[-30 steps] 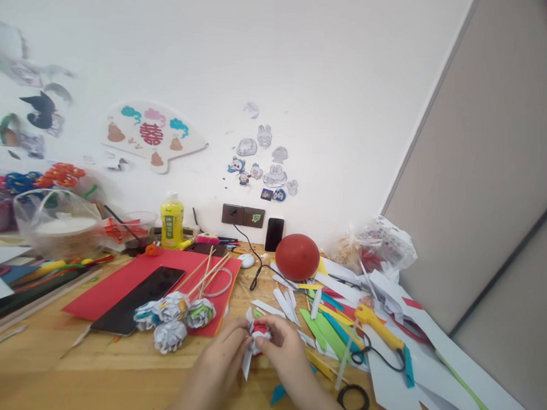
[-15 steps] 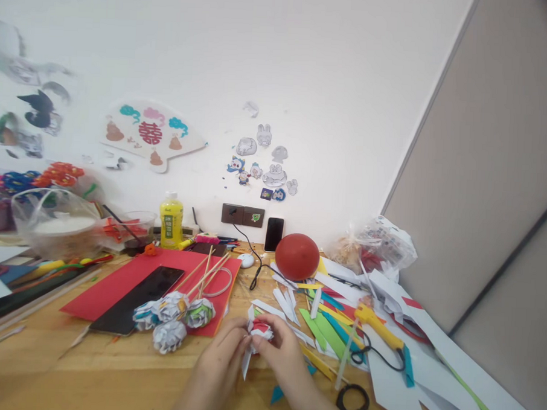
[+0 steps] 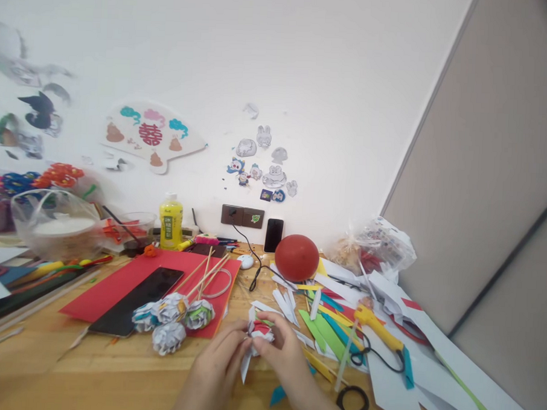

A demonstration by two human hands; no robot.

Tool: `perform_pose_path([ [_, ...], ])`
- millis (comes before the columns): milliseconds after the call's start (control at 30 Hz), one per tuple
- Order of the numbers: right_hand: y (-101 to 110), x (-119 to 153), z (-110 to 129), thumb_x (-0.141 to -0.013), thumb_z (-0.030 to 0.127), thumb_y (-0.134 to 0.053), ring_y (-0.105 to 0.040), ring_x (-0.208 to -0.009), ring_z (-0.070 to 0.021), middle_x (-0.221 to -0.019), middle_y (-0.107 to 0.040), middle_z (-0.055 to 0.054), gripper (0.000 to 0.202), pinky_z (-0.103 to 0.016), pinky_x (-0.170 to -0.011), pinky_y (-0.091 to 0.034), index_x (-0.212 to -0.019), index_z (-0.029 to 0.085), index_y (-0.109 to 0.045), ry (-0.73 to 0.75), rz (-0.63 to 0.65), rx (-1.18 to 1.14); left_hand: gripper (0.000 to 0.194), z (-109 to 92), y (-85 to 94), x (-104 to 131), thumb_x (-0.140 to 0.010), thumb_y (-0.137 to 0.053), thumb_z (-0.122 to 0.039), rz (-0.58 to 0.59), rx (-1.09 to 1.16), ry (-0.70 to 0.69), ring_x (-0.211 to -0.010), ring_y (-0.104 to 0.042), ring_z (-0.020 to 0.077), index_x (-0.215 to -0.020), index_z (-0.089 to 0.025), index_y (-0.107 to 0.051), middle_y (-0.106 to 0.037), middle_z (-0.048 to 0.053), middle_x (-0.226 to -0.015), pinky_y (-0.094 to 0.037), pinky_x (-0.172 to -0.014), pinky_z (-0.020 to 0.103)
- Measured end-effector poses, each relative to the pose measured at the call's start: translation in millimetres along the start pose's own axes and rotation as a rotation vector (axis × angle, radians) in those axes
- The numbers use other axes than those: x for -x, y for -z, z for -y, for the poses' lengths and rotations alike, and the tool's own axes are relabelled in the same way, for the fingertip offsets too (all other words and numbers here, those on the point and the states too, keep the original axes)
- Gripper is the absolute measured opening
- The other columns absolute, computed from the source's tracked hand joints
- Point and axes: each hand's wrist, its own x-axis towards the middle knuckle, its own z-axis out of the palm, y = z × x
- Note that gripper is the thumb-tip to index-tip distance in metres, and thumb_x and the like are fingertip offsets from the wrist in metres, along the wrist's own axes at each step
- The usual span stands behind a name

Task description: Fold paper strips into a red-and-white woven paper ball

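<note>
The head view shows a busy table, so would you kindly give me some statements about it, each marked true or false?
1. The left hand and right hand both hold the red and white paper piece. True.
2. The red round object is left of the yellow bottle. False: the red round object is right of the yellow bottle.
3. Four paper balls lie left of both hands. True.
4. The yellow glue gun is in the right hand. False: the yellow glue gun lies to the right, apart from both hands.
</note>
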Motion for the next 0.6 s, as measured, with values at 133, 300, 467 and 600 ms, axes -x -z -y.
perform_pose_path([
  [133,0,-2,4,-0.059,0.023,-0.071,-0.061,-0.083,-0.0223,-0.088,-0.064,-0.005,0.036,-0.031,-0.066,-0.051,-0.093,0.018,-0.06,-0.024,-0.053,-0.004,0.018,-1,1.7,3,-0.087,-0.045,-0.023,0.025,-0.011,-0.041,-0.092,-0.066,0.0192,-0.087,-0.021,-0.062,-0.069,0.01,-0.098,-0.053,-0.082,0.027],
  [300,1,-1,15,-0.058,0.019,-0.07,-0.06,-0.084,-0.0208,-0.101,-0.06,-0.006,0.034,-0.032,-0.071,-0.052,-0.091,0.02,-0.062,0.083,-0.068,0.015,0.018,-5,2.7,5,-0.086,-0.046,-0.023,-0.012,-0.002,-0.012,-0.094,-0.065,0.02,-0.093,-0.022,-0.062,-0.069,0.009,-0.1,-0.053,-0.083,0.028],
  [467,0,1,13,-0.063,0.026,-0.068,-0.06,-0.089,-0.0231,-0.103,-0.059,-0.008,0.031,-0.033,-0.072,-0.051,-0.093,0.019,-0.061,0.078,-0.035,0.026,0.017,-10,3.7,1,-0.086,-0.045,-0.023,-0.019,0.055,0.068,-0.091,-0.065,0.0192,-0.088,-0.022,-0.062,-0.069,0.008,-0.097,-0.053,-0.081,0.028],
  [600,-1,1,5,-0.058,0.03,-0.075,-0.06,-0.089,-0.024,-0.104,-0.061,-0.009,0.045,-0.034,-0.074,-0.05,-0.098,0.019,-0.058,0.081,-0.02,-0.019,0.017,-9,3.8,-1,-0.086,-0.046,-0.024,-0.024,0.071,0.109,-0.089,-0.065,0.0201,-0.081,-0.021,-0.061,-0.068,0.008,-0.094,-0.054,-0.078,0.029],
])
